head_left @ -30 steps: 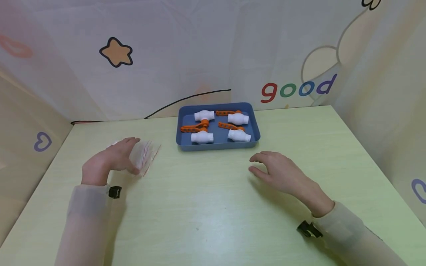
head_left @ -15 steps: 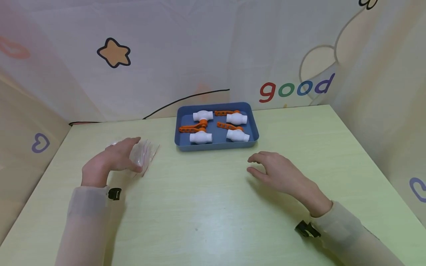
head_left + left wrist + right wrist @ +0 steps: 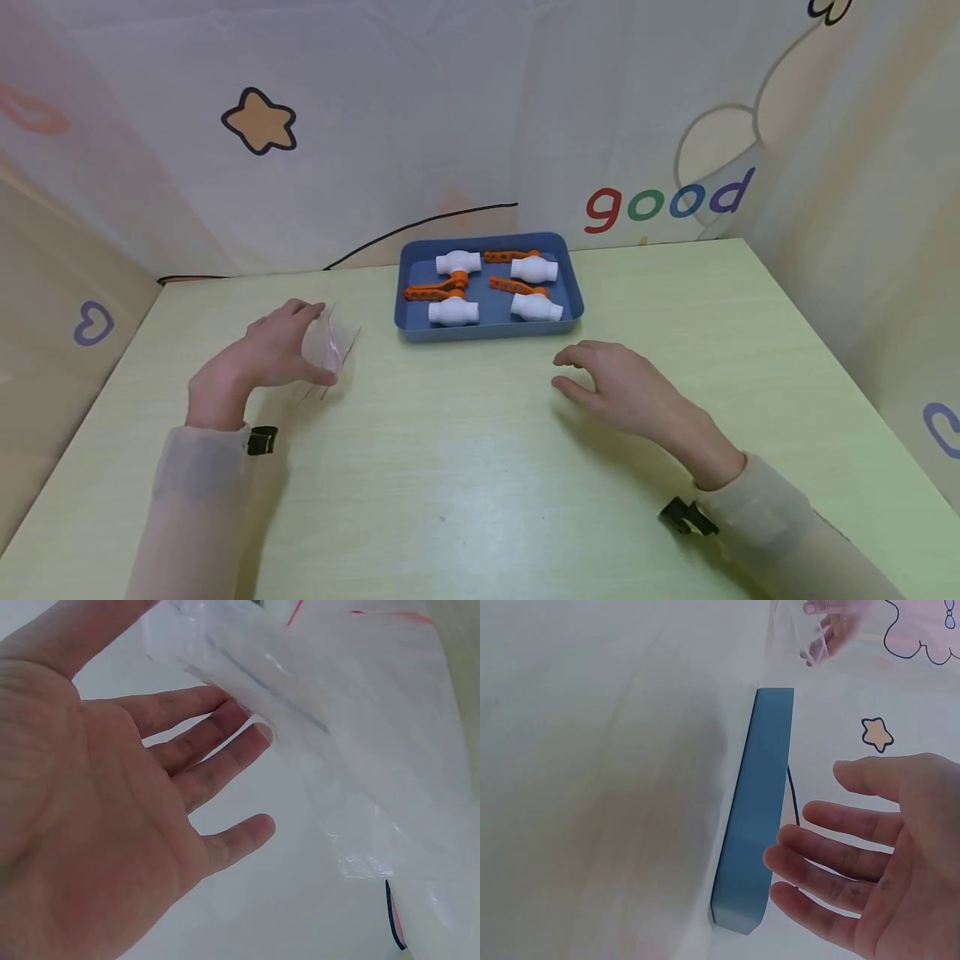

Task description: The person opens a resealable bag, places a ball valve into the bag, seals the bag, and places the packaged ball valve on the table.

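My left hand pinches a clear plastic zip bag between thumb and fingers, raised a little over the left side of the table. In the left wrist view the crumpled bag hangs from the fingertips, while the lower fingers spread apart from it. More clear plastic with thin red lines shows just below that hand. My right hand hovers in front of the tray's right corner, fingers relaxed and holding nothing; the right wrist view shows its bare palm.
A blue tray stands at the back middle of the table. Several white ball valves with orange handles lie in it. A printed curtain closes off the back and sides.
My left hand has taken hold of a plastic bag and shifted slightly up and to the right with it. The right hand has hardly moved, and the tray stands as before.
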### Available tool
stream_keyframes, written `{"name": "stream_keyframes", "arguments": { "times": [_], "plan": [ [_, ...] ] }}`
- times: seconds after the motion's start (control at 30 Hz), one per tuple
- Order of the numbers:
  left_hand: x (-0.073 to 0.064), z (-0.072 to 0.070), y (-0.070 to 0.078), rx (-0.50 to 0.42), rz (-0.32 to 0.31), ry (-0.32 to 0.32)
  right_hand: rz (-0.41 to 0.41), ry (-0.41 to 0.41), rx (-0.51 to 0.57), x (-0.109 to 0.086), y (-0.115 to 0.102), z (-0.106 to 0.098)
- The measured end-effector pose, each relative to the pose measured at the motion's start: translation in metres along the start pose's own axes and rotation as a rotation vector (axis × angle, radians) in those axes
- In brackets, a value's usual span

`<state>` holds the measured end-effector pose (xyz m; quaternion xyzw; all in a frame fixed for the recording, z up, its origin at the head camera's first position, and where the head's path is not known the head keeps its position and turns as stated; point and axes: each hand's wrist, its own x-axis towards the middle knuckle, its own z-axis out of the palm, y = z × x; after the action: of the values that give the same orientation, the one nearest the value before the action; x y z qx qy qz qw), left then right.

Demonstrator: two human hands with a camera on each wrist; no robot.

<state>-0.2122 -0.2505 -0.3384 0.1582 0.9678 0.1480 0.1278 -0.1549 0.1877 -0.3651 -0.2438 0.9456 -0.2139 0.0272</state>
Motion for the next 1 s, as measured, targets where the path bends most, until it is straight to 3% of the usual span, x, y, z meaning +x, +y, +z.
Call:
{"name": "stream_keyframes", "arguments": {
  "times": [0.27, 0.6, 1.0],
  "plan": [
    [-0.002, 0.001, 0.015, -0.054, 0.004, 0.016, -0.005, 0.009, 0.012, 0.001, -0.005, -0.002],
    [-0.001, 0.006, 0.04, -0.082, 0.063, 0.075, -0.047, 0.03, 0.031, 0.006, -0.013, -0.003],
    [0.006, 0.013, 0.068, -0.114, 0.106, 0.047, -0.053, 0.029, 0.041, 0.01, -0.019, -0.005]
  ]
}}
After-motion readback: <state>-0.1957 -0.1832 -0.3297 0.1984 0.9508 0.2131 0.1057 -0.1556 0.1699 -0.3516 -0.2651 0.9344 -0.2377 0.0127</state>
